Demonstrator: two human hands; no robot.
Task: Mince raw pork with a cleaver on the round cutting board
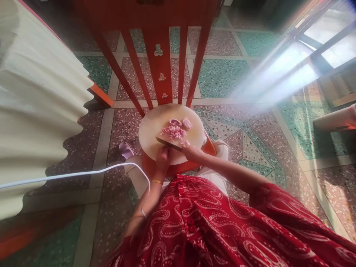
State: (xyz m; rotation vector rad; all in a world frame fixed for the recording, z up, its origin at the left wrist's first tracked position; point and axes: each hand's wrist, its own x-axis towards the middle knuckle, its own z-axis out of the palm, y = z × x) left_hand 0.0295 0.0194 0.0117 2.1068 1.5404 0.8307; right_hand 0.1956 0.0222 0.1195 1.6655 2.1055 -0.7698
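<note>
My right hand [191, 152] grips the handle of a knife [168, 143]. Its dark blade lies across a round, pale cutting board [150, 128], pointing left. Just beyond the blade is a heap of finely chopped pink pieces [174, 131], and a few more bits [184, 142] sit beside my right hand. Two larger pink chunks [187, 123] rest behind the heap; whether they are onion or meat I cannot tell. My left hand [163, 156] is closed at the near side of the blade, fingers curled; what they hold, if anything, is hidden.
Beneath the board is a red wooden chair [151, 163] with a slatted back [155, 74] rising beyond it. A white cable [91, 171] crosses from the left to my left arm. A cream cloth [41, 111] hangs at left. Patterned tile floor [222, 78] surrounds the chair.
</note>
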